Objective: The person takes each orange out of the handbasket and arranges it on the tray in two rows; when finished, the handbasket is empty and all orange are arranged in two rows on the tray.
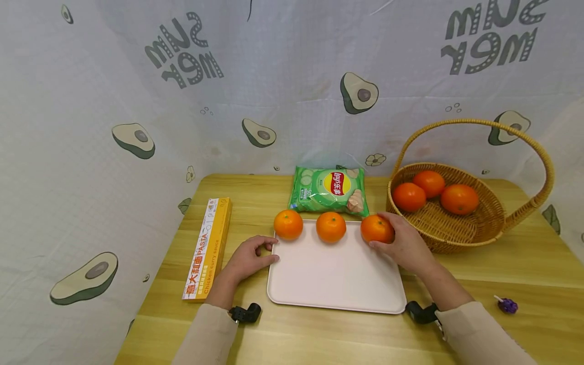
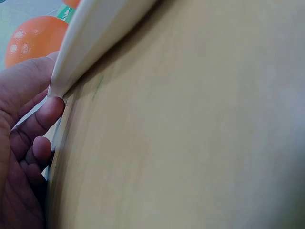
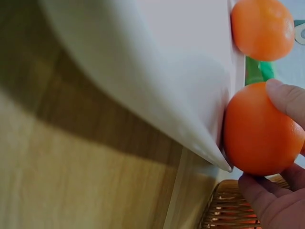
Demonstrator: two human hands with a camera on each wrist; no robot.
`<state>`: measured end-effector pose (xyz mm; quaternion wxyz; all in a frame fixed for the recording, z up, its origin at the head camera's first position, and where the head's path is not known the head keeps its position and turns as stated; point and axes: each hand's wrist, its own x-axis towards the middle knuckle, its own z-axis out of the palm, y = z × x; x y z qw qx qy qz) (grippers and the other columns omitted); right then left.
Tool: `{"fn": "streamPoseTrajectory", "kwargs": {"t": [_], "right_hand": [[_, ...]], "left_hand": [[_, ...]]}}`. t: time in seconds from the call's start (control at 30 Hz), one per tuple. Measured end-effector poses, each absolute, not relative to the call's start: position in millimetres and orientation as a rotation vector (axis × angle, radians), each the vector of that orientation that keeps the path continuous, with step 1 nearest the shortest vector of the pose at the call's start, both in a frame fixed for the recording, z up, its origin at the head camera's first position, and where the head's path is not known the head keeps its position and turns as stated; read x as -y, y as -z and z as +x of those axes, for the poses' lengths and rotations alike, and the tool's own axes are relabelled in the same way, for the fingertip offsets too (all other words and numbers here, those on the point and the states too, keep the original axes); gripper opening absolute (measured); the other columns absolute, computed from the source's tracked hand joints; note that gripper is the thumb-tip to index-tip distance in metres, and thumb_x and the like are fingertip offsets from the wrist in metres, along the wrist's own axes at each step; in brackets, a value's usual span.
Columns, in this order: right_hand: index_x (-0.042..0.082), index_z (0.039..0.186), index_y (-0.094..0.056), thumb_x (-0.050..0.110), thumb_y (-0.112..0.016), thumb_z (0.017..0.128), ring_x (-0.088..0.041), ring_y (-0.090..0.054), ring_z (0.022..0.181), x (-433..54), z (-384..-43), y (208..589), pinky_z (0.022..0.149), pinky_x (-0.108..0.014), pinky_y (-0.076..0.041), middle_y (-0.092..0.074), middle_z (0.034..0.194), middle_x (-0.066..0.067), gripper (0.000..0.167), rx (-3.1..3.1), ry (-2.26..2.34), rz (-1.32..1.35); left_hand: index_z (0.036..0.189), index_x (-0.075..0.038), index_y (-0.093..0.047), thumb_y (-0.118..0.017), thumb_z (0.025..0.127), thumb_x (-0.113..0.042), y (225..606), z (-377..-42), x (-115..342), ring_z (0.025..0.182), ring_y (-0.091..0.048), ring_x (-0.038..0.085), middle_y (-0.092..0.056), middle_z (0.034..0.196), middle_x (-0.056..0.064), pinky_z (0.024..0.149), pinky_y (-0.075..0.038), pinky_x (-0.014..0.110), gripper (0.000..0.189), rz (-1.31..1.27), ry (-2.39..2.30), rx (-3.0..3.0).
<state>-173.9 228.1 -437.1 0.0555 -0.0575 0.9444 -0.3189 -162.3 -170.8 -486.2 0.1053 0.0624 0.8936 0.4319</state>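
Observation:
In the head view a white rectangular tray [image 1: 337, 279] lies on the table, with three oranges in a row along its far edge. My right hand [image 1: 406, 243] holds the right-hand orange [image 1: 376, 229] at the tray's far right corner, thumb and fingers on opposite sides of it in the right wrist view. The middle orange [image 1: 330, 227] and the left orange [image 1: 288, 224] stand apart from it. At the tray's left side, my left hand [image 1: 248, 258] pinches the rim between thumb and fingers, as the left wrist view shows.
Behind the tray lies a green bag of chips [image 1: 328, 190]. A wicker basket [image 1: 449, 225] with a tall handle stands at the back right, holding three orange-red fruits [image 1: 429, 183]. To the left is a pasta box [image 1: 207, 248]; a purple lollipop [image 1: 507, 305] lies at right.

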Motion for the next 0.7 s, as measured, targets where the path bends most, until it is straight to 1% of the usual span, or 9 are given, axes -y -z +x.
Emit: {"fn": "streamPoseTrajectory", "kwargs": {"t": [0.4, 0.53, 0.7], "right_hand": [[0.006, 0.153, -0.037, 0.031, -0.084, 0.085, -0.046, -0.046, 0.129, -229.4, -172.0, 431.4, 0.109, -0.068, -0.037, -0.041, 0.152, -0.026, 0.087, -2.86, 0.944, -0.173], [0.005, 0.153, -0.037, 0.032, -0.084, 0.084, -0.048, -0.044, 0.133, -227.4, -169.1, 425.1, 0.11, -0.069, -0.035, -0.038, 0.154, -0.027, 0.087, -2.883, 0.901, -0.198], [0.002, 0.151, -0.039, 0.032, -0.086, 0.082, -0.05, -0.04, 0.139, -226.7, -163.9, 409.1, 0.112, -0.069, -0.033, -0.04, 0.155, -0.027, 0.088, -2.93, 0.876, -0.256]], "left_hand": [[0.116, -0.023, -0.074, -0.082, 0.086, -0.024, 485.6, -162.2, 170.7, 0.082, -0.048, 0.015, -0.064, 0.101, -0.005, 0.074, -0.04, 0.027, 0.032, 0.179, -1.282, -2.625], [0.117, -0.023, -0.074, -0.082, 0.086, -0.024, 485.4, -161.8, 170.8, 0.082, -0.048, 0.015, -0.064, 0.101, -0.005, 0.074, -0.04, 0.027, 0.032, 0.18, -1.281, -2.628], [0.117, -0.023, -0.074, -0.082, 0.086, -0.024, 484.4, -161.1, 170.8, 0.082, -0.048, 0.014, -0.064, 0.101, -0.005, 0.074, -0.04, 0.027, 0.032, 0.179, -1.283, -2.627]]}}
